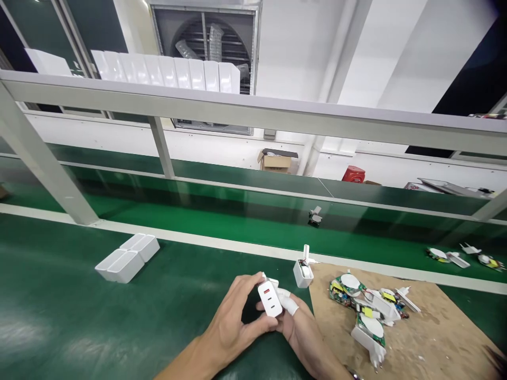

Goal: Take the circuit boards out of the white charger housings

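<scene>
Between my two hands is a white charger (270,298), its port face turned toward me with one red-lined slot and two smaller slots. My left hand (235,314) grips it along the left side, thumb at the lower edge. Behind it and on its right side, my right hand (296,322) is closed round it, with white covers on some fingertips. Just beyond the hands stands an open white housing (303,276) with a circuit board part sticking out. Right of it, on a brown board (412,338), lie several charger circuit boards (352,287) with white parts and plugs.
Empty white housings (127,259) stand together on the green bench at the left. Along the green conveyor belt (237,221) lie more circuit assemblies (439,255). A pale metal frame (245,108) crosses above, with a row of white bins (166,71) behind its bar.
</scene>
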Demonstrator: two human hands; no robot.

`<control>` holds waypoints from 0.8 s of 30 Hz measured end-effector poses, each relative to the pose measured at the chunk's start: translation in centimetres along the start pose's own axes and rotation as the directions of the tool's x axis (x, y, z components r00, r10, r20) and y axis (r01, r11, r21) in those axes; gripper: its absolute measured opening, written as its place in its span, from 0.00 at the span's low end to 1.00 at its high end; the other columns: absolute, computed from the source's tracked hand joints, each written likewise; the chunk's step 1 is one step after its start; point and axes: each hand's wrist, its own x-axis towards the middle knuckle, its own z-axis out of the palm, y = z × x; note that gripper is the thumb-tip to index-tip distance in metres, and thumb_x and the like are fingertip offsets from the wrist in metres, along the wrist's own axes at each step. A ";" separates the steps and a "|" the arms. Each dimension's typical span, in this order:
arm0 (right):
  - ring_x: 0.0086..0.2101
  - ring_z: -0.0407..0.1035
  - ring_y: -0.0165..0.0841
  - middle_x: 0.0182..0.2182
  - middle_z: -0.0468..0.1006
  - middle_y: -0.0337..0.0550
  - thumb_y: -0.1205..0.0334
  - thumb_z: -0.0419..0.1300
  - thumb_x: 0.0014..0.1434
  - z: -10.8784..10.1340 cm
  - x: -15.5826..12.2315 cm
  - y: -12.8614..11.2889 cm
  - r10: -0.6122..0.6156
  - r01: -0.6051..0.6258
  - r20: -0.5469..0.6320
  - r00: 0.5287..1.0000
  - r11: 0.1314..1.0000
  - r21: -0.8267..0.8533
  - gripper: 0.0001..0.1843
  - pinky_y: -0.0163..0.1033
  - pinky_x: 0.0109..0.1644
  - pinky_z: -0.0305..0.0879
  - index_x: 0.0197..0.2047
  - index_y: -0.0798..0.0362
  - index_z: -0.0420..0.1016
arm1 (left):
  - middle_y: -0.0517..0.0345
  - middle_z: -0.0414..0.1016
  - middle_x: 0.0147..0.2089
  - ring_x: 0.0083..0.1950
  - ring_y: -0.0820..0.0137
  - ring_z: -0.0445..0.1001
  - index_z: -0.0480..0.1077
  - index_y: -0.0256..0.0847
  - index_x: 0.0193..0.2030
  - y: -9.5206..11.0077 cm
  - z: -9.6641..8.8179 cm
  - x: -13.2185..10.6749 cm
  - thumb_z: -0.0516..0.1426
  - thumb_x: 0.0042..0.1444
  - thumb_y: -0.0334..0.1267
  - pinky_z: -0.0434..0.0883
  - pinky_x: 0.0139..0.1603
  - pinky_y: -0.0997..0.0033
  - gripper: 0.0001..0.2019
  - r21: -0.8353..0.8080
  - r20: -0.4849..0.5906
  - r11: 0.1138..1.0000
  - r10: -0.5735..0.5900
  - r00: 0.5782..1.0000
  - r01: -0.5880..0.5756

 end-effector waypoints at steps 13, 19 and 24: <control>0.47 0.79 0.38 0.53 0.80 0.47 0.58 0.59 0.69 -0.7 -0.6 -0.8 -0.343 0.323 0.119 0.932 0.633 -0.703 0.17 0.45 0.56 0.76 0.59 0.46 0.75 | 0.47 0.76 0.58 0.57 0.54 0.77 0.57 0.49 0.73 -3.0 1.1 -0.4 0.61 0.61 0.33 0.77 0.59 0.47 0.34 0.190 0.075 0.955 -0.244 0.967 0.226; 0.61 0.70 0.43 0.62 0.72 0.53 0.61 0.51 0.71 -4.5 0.9 -2.3 -0.765 0.275 -0.084 0.638 0.329 -0.903 0.25 0.54 0.66 0.69 0.69 0.47 0.63 | 0.48 0.75 0.60 0.46 0.62 0.81 0.55 0.46 0.72 -4.5 3.9 4.1 0.63 0.56 0.40 0.79 0.56 0.51 0.38 -0.013 0.178 0.899 -0.428 0.886 0.437; 0.50 0.80 0.39 0.54 0.81 0.52 0.67 0.51 0.64 -7.2 3.5 -1.2 -0.798 0.297 -0.050 0.601 0.281 -0.913 0.30 0.43 0.52 0.80 0.69 0.53 0.64 | 0.43 0.76 0.64 0.56 0.59 0.81 0.58 0.41 0.71 -4.3 7.8 7.9 0.62 0.55 0.36 0.79 0.58 0.57 0.36 -0.086 0.277 0.922 -0.341 0.898 0.377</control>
